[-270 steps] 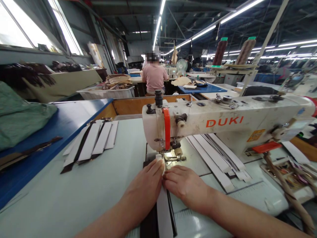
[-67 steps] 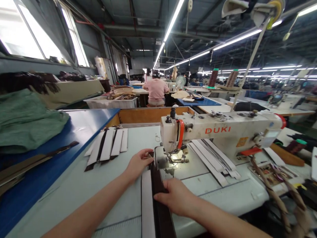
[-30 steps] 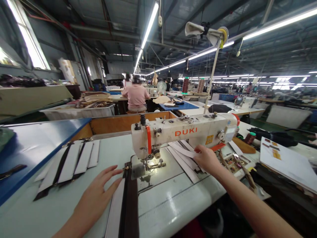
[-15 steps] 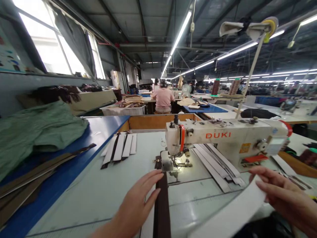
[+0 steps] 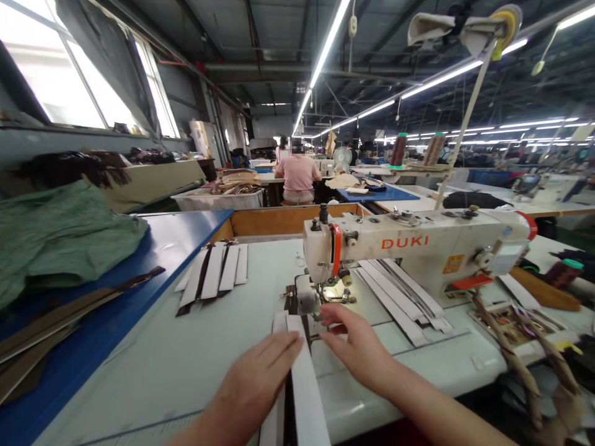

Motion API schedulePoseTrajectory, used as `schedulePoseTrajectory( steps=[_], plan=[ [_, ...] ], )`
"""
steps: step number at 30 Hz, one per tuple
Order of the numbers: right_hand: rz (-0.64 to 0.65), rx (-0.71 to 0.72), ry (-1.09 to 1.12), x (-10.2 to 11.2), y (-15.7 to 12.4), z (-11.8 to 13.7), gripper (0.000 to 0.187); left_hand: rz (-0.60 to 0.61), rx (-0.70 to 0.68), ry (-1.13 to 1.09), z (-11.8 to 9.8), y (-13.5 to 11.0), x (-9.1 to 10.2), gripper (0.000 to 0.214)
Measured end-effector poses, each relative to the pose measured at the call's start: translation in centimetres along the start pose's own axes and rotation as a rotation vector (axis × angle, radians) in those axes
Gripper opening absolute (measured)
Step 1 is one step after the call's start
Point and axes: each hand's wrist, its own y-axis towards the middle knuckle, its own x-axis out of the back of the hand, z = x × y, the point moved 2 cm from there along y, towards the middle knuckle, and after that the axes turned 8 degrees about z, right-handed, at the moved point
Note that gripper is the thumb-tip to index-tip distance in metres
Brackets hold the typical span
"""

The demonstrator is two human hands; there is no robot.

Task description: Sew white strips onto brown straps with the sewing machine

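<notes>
A long white strip (image 5: 305, 378) lies over a dark brown strip (image 5: 290, 402) in front of the sewing machine (image 5: 372, 248), with another white strip (image 5: 275, 406) along its left side. My left hand (image 5: 263, 371) rests flat on the strips, fingers stretched and together, its fingertips on the white one. Close to the needle area, my right hand (image 5: 356, 344) is bent with thumb and fingers apart, and nothing shows between them. The presser foot (image 5: 320, 306) is partly hidden by the machine head and my right fingers.
White strips (image 5: 395, 297) lie under the machine arm, and a row of dark-backed white strips (image 5: 220, 272) lies at the left. Green cloth (image 5: 69, 235) covers part of the blue table (image 5: 186, 229). A tray of small items (image 5: 520, 322) stands right. A person (image 5: 297, 173) sits ahead.
My right hand has brought the white strip from the right, laid it over the brown strip and let go near the needle. My left hand has stayed there, now on the white strip.
</notes>
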Motion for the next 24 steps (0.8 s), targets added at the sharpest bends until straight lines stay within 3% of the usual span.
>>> schedulePoseTrajectory(
  steps=[2, 4, 6, 8, 13, 18, 24],
  plan=[
    [0.147, 0.105, -0.129, -0.1, -1.3, 0.5, 0.043, -0.005, 0.045, 0.049, 1.4, -0.2, -0.2, 0.033],
    [0.393, 0.203, -0.288, -0.1, -2.7, 1.2, 0.058, 0.013, 0.068, 0.07, 2.2, -0.3, -0.9, 0.033],
    [0.609, 0.222, -0.417, -0.2, -3.9, 1.7, 0.077, 0.073, 0.078, 0.042, 2.4, -0.3, -1.8, 0.034],
    [0.699, 0.192, -0.493, -0.4, -4.4, 1.8, 0.084, 0.145, 0.121, -0.022, 2.4, -0.5, -2.8, 0.033],
    [0.606, 0.323, -0.737, -2.0, -3.8, 0.8, 0.071, 0.27, 0.234, -0.133, 2.6, -1.5, -3.8, 0.035],
    [0.427, 0.541, -1.039, -3.3, -2.2, 0.6, 0.029, 0.286, 0.252, -0.164, 3.0, -1.3, -3.9, 0.044],
    [0.287, 0.581, -1.186, -2.0, -1.7, 1.4, 0.029, 0.262, 0.249, -0.226, 2.8, 0.4, -4.6, 0.05]
  ],
)
